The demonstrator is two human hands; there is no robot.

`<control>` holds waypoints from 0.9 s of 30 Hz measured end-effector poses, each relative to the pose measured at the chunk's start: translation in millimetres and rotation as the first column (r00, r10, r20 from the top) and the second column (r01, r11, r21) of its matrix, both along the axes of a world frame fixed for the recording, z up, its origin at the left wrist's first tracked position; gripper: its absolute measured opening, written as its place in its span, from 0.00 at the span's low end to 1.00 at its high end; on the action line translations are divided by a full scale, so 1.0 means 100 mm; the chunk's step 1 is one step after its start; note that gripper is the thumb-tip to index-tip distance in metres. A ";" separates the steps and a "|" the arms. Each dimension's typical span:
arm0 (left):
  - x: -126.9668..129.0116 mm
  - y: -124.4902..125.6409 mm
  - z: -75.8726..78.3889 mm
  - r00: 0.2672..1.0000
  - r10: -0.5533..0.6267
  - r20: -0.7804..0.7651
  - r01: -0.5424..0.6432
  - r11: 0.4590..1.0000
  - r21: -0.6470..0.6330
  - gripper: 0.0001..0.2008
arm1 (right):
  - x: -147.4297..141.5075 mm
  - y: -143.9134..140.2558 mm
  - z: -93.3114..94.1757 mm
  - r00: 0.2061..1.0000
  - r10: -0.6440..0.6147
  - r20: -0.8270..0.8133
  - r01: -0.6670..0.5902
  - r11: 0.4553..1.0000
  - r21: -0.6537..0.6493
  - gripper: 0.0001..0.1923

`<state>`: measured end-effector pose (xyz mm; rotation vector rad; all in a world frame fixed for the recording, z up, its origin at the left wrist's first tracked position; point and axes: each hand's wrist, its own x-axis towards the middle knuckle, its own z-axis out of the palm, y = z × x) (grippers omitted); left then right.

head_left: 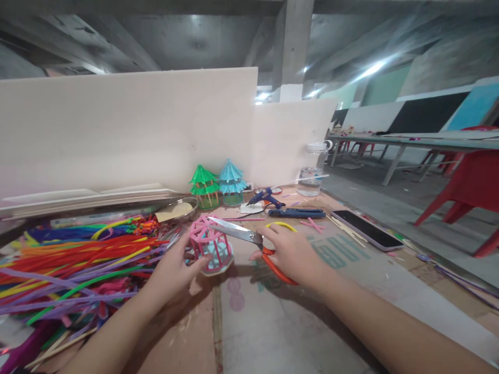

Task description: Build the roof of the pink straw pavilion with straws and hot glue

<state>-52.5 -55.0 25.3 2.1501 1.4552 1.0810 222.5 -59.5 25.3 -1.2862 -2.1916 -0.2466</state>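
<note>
My left hand (pixel 181 262) grips a small pink pavilion model (pixel 222 252) by its side; pink posts rise from a pale blue base to an open pink roof frame. In my right hand (pixel 292 254) are scissors (pixel 237 232) with orange handles. Their blades point left, and the tips reach the model's roof frame; I cannot tell whether they touch it. Behind stand a green pavilion model (pixel 205 186) and a light blue one (pixel 232 182) with layered roofs. Cut pink strips (pixel 312 225) lie beyond my right hand.
Colourful pipe cleaners (pixel 89 259) heap up at left, near a metal bowl (pixel 183 208). Toward the back are a blue glue gun (pixel 265 197), a dark blue tool (pixel 298 213) and a water bottle (pixel 312 169). A phone (pixel 366 230) and thin sticks (pixel 346 228) lie at right.
</note>
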 end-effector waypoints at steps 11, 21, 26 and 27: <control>-0.03 0.04 -0.03 1.000 0.013 0.001 -0.013 1.000 -0.018 0.34 | 0.00 -0.06 0.14 0.991 -0.021 0.132 0.036 0.993 -0.114 0.23; 0.02 0.01 0.04 0.998 0.041 0.055 -0.038 0.998 -0.054 0.30 | 0.09 0.13 -0.01 0.989 -0.094 -0.117 0.086 0.994 -0.069 0.22; 0.01 0.02 0.03 0.998 0.021 0.059 -0.018 0.998 -0.055 0.31 | 0.10 0.15 -0.04 0.991 -0.047 -0.127 0.046 0.999 -0.011 0.24; 0.01 0.02 0.02 0.997 0.026 0.068 -0.022 0.998 -0.059 0.31 | 0.09 0.14 -0.03 0.991 -0.033 -0.130 0.033 0.999 -0.003 0.24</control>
